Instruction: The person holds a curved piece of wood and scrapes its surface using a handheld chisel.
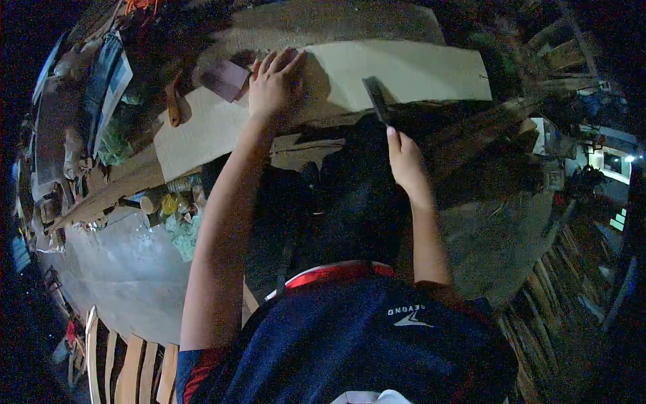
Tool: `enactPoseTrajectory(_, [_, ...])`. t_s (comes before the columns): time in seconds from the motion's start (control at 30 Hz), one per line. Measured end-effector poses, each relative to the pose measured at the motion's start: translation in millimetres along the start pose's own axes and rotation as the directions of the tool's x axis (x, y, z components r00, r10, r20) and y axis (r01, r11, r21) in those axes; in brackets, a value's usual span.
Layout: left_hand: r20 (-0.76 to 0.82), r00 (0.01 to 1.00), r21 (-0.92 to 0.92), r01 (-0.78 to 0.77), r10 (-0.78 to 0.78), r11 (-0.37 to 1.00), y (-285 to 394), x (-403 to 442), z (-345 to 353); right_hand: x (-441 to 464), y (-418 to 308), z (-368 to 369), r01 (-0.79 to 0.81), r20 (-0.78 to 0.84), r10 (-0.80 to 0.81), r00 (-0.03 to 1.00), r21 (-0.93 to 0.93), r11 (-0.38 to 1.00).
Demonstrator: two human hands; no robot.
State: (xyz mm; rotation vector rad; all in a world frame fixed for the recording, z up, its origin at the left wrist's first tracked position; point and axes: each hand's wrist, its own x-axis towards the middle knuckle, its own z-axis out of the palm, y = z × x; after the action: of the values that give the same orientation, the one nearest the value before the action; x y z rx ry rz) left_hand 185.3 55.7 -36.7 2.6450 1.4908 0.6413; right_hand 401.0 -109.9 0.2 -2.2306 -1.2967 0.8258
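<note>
A long pale board [417, 71] lies across the bench in front of me. My left hand [274, 87] rests on it, fingers spread, beside a purplish sheet [226, 79] that looks like sandpaper. Between the thumb and fingers of my right hand [406, 161] is the near end of a dark, flat, narrow tool [377, 101]. Its far end reaches over the board's near edge; whether it touches the surface I cannot tell. The tool could be a file or a blade, but the dim light hides its kind.
A brown wooden-handled tool [173, 104] lies at the board's left end. Plastic bags [116, 145] and clutter fill the left side. Wood strips [138, 370] stand at lower left, and more timber [552, 303] is stacked at lower right. A bright lamp [629, 159] shines far right.
</note>
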Motion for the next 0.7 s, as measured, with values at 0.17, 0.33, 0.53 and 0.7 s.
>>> enactPoseTrajectory(0.17, [-0.003, 1.0, 0.014, 0.003, -0.003, 1.0, -0.4, 1.4, 1.5, -9.4, -4.1, 0.4, -0.005, -0.013, 0.005, 1.0, -0.008, 1.0])
enactPoseTrajectory(0.33, [-0.033, 0.999, 0.011, -0.023, 0.023, 1.0, -5.1, 1.8, 5.5, 6.3, 4.2, 12.2, -0.003, -0.066, 0.001, 0.998, -0.041, 0.999])
enactPoseTrajectory(0.53, [-0.042, 0.997, 0.092, -0.062, 0.066, 0.994, -10.8, 1.5, 11.0, -6.5, -3.1, 6.2, -0.006, -0.041, 0.006, 0.999, 0.003, 1.0])
enactPoseTrajectory(0.7, [-0.039, 0.997, 0.17, -0.063, 0.071, 0.983, -17.1, 3.2, 16.3, -6.7, 4.9, 2.3, -0.157, 0.108, 0.148, 0.983, 0.077, 0.985])
